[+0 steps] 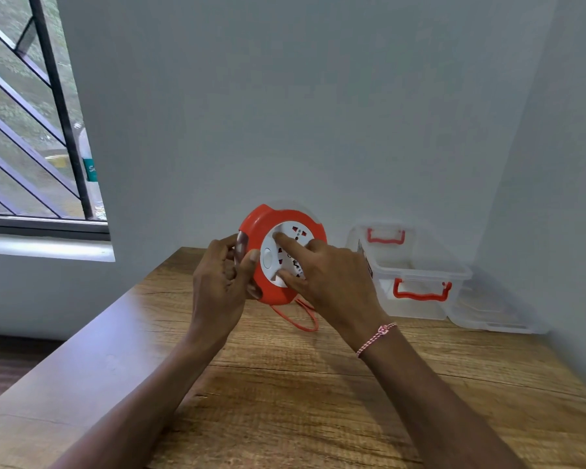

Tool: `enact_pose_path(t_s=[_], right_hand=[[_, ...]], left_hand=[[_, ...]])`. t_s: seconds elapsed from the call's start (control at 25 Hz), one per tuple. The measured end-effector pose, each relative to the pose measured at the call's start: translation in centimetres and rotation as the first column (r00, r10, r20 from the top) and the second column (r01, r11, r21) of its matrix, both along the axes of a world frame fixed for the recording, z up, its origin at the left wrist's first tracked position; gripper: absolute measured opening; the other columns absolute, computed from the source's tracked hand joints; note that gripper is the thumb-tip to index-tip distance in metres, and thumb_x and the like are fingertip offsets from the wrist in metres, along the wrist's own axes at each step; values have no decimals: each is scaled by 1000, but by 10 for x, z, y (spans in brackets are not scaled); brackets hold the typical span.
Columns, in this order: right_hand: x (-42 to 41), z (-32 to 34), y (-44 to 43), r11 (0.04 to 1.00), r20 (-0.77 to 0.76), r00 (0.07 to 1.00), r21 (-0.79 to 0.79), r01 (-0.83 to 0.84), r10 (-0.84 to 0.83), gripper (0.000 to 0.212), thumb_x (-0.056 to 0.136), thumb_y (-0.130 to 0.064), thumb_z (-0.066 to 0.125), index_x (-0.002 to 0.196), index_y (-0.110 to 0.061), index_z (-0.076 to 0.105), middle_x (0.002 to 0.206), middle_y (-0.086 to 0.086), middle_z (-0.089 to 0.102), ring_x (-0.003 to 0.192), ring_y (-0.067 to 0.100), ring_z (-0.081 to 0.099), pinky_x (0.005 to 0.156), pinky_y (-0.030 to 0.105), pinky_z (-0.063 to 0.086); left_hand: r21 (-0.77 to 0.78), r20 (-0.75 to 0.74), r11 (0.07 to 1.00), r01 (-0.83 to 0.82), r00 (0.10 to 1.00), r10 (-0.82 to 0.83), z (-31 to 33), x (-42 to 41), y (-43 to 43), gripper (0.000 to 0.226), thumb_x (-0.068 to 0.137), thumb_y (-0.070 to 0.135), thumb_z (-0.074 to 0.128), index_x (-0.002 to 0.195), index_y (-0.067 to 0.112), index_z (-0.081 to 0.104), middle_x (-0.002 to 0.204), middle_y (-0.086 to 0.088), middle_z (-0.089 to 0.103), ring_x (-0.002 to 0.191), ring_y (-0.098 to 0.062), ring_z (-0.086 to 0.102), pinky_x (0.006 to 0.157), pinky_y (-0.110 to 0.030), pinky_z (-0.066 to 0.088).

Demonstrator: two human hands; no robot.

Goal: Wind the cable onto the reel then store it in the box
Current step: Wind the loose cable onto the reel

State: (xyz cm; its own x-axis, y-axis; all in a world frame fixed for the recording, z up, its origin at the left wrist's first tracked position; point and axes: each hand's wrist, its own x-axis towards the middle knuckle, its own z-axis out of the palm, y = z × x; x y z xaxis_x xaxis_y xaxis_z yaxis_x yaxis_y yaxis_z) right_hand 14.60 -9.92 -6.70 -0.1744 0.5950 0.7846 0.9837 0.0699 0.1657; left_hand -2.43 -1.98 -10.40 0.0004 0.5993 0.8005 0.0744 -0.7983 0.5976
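A round orange cable reel (259, 228) with a white socket face is held upright above the wooden table (285, 384). My left hand (222, 279) grips the reel's left rim. On the white face rests my right hand (329, 275), with the index finger and thumb pressed against it. A short loop of orange cable (305, 318) hangs from under the reel onto the table. The clear plastic box (416, 272) with orange handles stands open at the back right, against the wall.
The box's clear lid (487, 313) lies flat to the right of the box in the corner. Walls close off the table at the back and right. A barred window (31, 130) is at the left, beyond the table's left edge.
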Motion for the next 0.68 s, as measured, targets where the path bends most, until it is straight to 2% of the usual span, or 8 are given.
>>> enact_pose_path(t_s=[0.12,0.24,0.32,0.36,0.44,0.52,0.6,0.68], right_hand=[[-3,-2,-2,999,-74,997,54,-1,5,64,92,-55,73,146,-23,60,102,10,82,78,29,80,69,37,64],[-17,-2,0,999,-566,824,21,-24,32,61,88,-61,74,132,-19,64,100,2,80,73,19,76,57,21,58],[-28,-1,5,981,-963,254,44,-187,91,50,89,-55,77,114,-12,66,90,2,82,59,14,76,44,18,52],[-30,0,5,959,-994,-58,103,-264,90,47,91,-51,78,107,-7,69,81,7,82,56,16,76,41,21,52],[-28,1,3,913,-949,-313,160,-375,38,42,93,-46,78,98,-5,72,73,13,80,55,19,77,42,22,54],[-23,3,-2,899,-984,-167,122,-421,56,40,94,-47,76,103,-8,70,76,12,81,54,16,75,44,22,54],[-14,3,-4,972,-899,430,-23,-235,83,42,93,-52,74,114,-16,67,85,3,83,58,10,74,50,19,55],[-7,1,-5,999,-468,883,37,-26,40,53,91,-55,74,130,-22,62,103,1,80,74,13,76,61,21,58]], left_hand=[[27,-20,1000,9,1000,-9,1,-1,-3,45,97,68,50,121,31,55,106,21,64,95,7,69,67,-7,55],[59,-33,998,7,999,-5,-1,0,-4,34,97,68,51,120,43,52,106,15,65,96,4,69,67,-7,55],[68,-53,998,-6,999,10,-2,2,-3,26,97,63,55,119,50,49,108,6,67,94,-4,71,68,-12,58],[78,-61,997,-13,998,18,-3,4,-3,24,97,59,56,119,51,48,109,4,67,93,-7,70,68,-13,58],[89,-64,996,-32,997,38,-4,4,-2,24,98,56,56,120,50,48,108,2,67,93,-7,69,68,-12,56],[68,-39,997,-47,998,50,-3,2,0,24,98,60,55,119,50,49,109,5,67,95,-3,68,69,-12,55],[14,6,999,-32,999,32,-1,-1,1,35,97,67,53,122,42,52,113,6,67,98,3,69,68,-10,56],[-22,34,1000,-23,999,23,0,-2,3,41,97,64,53,125,34,54,115,5,68,98,8,69,66,-8,56]])
